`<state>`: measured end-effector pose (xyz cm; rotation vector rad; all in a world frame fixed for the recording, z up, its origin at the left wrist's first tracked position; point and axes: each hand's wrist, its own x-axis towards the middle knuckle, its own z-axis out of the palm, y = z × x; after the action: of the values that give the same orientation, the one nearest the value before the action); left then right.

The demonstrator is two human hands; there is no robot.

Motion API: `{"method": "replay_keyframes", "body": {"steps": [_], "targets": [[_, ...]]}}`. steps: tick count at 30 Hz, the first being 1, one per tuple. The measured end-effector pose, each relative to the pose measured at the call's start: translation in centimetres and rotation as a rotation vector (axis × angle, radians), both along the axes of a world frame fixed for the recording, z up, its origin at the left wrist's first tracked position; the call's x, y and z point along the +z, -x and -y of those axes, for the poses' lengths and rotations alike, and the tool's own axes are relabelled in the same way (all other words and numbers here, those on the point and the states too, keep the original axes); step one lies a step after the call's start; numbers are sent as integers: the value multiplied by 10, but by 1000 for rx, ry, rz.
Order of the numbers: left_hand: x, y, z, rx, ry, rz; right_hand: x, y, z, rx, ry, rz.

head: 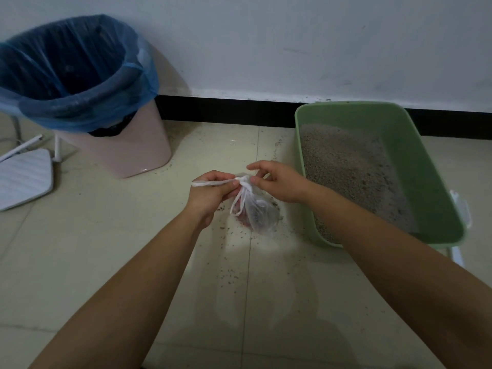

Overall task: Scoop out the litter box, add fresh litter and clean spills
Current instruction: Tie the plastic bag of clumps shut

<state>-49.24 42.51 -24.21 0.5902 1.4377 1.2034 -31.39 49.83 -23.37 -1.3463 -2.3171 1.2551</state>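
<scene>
A small white plastic bag [259, 213] with dark and reddish contents hangs just above the tiled floor in the middle of the view. My left hand [210, 193] grips one twisted handle of the bag, pulled out to the left. My right hand [279, 182] pinches the knot at the bag's neck. A green litter box [426, 166] with grey litter [351, 171] sits to the right against the wall. Scattered litter grains [234, 275] lie on the floor under and in front of the bag.
A pink trash bin [127, 150] lined with a blue bag [80, 73] stands at the back left. A white ribbed object [24, 179] with thin white rods lies at the far left. A white scoop handle [463, 209] shows behind the litter box's right edge.
</scene>
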Motion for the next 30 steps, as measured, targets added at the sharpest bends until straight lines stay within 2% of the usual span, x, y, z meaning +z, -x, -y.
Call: {"method": "replay_keyframes", "body": {"steps": [4,6,9,10,12,15,18,22,26,28,30], "targets": [[2,-1,1,-13,-6,8,-1,3,2,-12,-95,-7],[4,-1,1,-25,-21,26,1,3,3,1,-242,-3],[6,0,-3,-36,-20,25,5,3,3,166,-636,163],[5,1,-3,-39,-9,21,5,2,2,224,-721,242],[-4,6,-1,-26,49,-2,-3,-4,4,297,-769,395],[-24,12,11,20,175,-48,-18,-11,10,330,-699,560],[-34,13,16,26,230,-73,-25,-8,13,282,-631,620],[-43,17,14,-44,249,-147,-24,-6,7,47,-390,462],[-53,16,18,-41,267,-156,-15,1,8,84,60,344],[-50,14,17,-51,242,-146,-15,6,13,139,34,395],[-39,14,15,-45,195,-177,-19,10,11,147,-147,477]]}}
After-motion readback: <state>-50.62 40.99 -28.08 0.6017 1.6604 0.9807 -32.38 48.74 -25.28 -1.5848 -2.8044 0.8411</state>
